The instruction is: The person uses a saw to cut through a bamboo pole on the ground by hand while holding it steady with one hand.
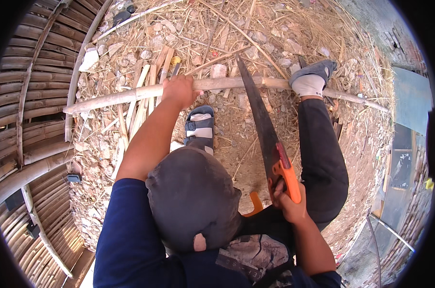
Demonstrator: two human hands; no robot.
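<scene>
My right hand (289, 199) is closed round the orange handle of a handsaw (260, 115). The saw's dark blade points away from me, and its far part crosses over a long pale wooden pole (217, 84). Whether the teeth touch the wood cannot be made out. Left of the blade, my left hand (180, 91) grips the pole from above. My right foot, in a dark sandal (313, 73) and a light sock, presses on the pole right of the blade. My other sandalled foot (199, 126) stands on the near side of the pole.
Split bamboo strips (140, 96) lie under and beside the pole at left. Stones, straw and sticks litter the ground. A bamboo slat wall (40, 72) rises at left; blue-grey panels (412, 101) stand at right. A curved orange piece (254, 204) shows between my legs.
</scene>
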